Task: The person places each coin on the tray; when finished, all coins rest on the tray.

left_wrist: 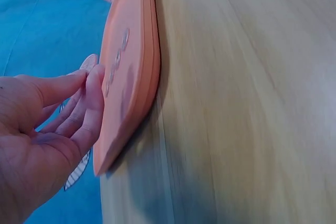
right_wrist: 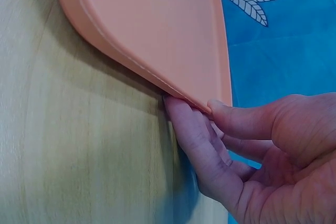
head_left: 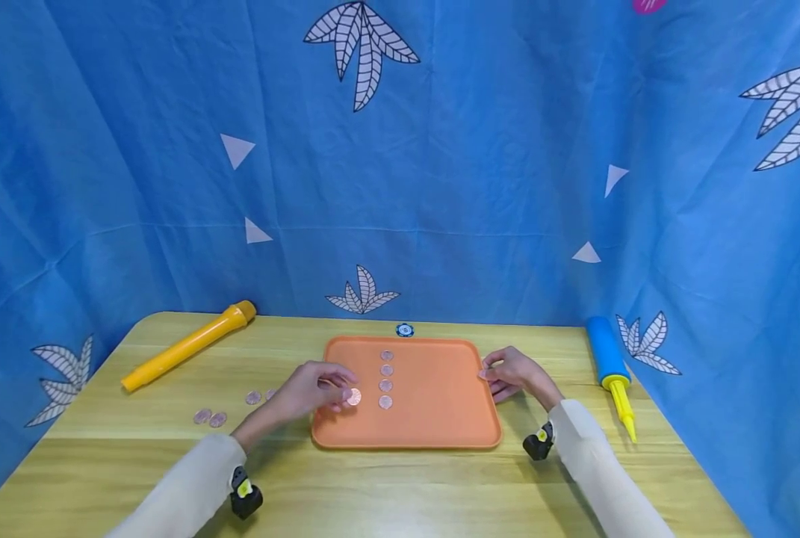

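My left hand (head_left: 312,387) pinches a copper-coloured coin (head_left: 354,397) between thumb and fingertips, over the left part of an orange tray (head_left: 440,396). In the left wrist view the pinched coin (left_wrist: 89,63) stands up edgewise above the fingertips. Several like coins (head_left: 386,385) lie on the tray in a straight column, left of its middle. At the tray's right edge my right hand (head_left: 512,372) grips the rim. The right wrist view has the thumb on top of the rim (right_wrist: 173,92) and the fingers beneath it.
More coins (head_left: 210,418) lie on the wooden table (head_left: 400,493) left of the tray, one partly behind the left forearm. A yellow-orange microphone-shaped tube (head_left: 187,346) lies at the back left. Behind the tray sits a blue poker chip (head_left: 405,329). A blue and yellow hand pump (head_left: 611,373) lies on the right.
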A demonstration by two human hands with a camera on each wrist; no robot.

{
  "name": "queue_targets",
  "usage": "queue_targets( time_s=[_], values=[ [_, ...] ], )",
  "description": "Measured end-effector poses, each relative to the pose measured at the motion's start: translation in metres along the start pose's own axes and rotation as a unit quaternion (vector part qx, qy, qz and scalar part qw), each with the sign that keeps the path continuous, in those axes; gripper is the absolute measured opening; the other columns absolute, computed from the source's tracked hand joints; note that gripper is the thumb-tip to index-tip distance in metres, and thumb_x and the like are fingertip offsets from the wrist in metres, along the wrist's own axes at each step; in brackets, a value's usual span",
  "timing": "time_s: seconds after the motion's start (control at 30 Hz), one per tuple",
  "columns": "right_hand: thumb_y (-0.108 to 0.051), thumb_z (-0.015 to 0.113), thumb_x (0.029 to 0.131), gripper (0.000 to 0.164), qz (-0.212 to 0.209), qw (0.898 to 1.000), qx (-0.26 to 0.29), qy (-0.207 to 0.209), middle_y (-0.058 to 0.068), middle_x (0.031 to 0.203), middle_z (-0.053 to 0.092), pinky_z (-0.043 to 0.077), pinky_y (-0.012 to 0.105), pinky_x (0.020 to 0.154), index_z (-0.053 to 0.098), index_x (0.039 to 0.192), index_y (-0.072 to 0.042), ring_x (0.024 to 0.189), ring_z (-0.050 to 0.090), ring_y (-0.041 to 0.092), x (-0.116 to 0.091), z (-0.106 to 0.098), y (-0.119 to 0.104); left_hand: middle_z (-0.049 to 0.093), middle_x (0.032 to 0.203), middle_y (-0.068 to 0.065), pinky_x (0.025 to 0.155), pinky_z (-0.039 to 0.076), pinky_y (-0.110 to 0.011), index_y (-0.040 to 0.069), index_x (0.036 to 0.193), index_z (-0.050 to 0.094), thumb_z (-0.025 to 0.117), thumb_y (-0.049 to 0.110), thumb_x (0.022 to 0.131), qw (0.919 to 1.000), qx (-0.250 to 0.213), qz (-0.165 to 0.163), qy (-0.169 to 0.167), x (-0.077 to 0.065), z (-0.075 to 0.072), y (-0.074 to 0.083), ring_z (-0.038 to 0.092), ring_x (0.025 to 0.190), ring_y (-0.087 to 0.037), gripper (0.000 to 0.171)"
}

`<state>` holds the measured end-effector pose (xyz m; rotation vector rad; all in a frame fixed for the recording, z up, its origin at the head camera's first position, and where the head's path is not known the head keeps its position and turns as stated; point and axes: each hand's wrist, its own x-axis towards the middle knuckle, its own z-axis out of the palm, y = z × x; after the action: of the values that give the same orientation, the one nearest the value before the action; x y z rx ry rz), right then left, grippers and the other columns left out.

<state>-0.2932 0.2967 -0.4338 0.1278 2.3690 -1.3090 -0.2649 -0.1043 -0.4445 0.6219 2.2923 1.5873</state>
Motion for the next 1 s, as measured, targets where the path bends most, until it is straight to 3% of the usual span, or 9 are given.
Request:
queue_targets(
  time_s=[0.53, 0.77, 1.0],
  values=[
    [-0.002, 0.062, 0.103, 0.013, -0.002, 1.0, 0.012, -0.01, 0.011, 0.076, 0.074, 0.066, 0.041, 0.069, 0.062, 0.112, 0.008, 0.067, 0.075, 0.019, -0.003, -0.002, -0.003, 0.075, 0.099, -0.017, 0.069, 0.065, -0.035, -0.01, 0.113, 0.073, 0.067, -0.006, 0.095, 0.9971, -0.055, -0.013, -0.052, 0.009, 0.026, -0.005, 0.075, 0.079, -0.022, 0.019],
    [-0.003, 0.062, 0.104, 0.014, 0.0, 1.0, 0.006, -0.009, 0.009, 0.074, 0.073, 0.066, 0.041, 0.069, 0.062, 0.113, 0.007, 0.065, 0.073, 0.017, -0.002, 0.0, -0.002, 0.077, 0.091, -0.017, 0.066, 0.065, -0.036, -0.007, 0.103, 0.077, 0.074, -0.003, 0.093, 0.9989, -0.03, -0.006, -0.036, 0.01, 0.043, -0.001, 0.072, 0.073, -0.018, 0.011],
    [-0.004, 0.062, 0.104, 0.014, -0.001, 1.0, 0.002, -0.014, 0.011, 0.077, 0.074, 0.066, 0.041, 0.069, 0.062, 0.112, 0.007, 0.067, 0.075, 0.018, -0.002, 0.0, -0.002, 0.075, 0.083, -0.011, 0.061, 0.06, -0.029, -0.004, 0.094, 0.076, 0.079, -0.001, 0.089, 0.9999, 0.007, -0.003, -0.01, 0.01, 0.053, -0.002, 0.065, 0.066, -0.014, 0.007]
  ],
)
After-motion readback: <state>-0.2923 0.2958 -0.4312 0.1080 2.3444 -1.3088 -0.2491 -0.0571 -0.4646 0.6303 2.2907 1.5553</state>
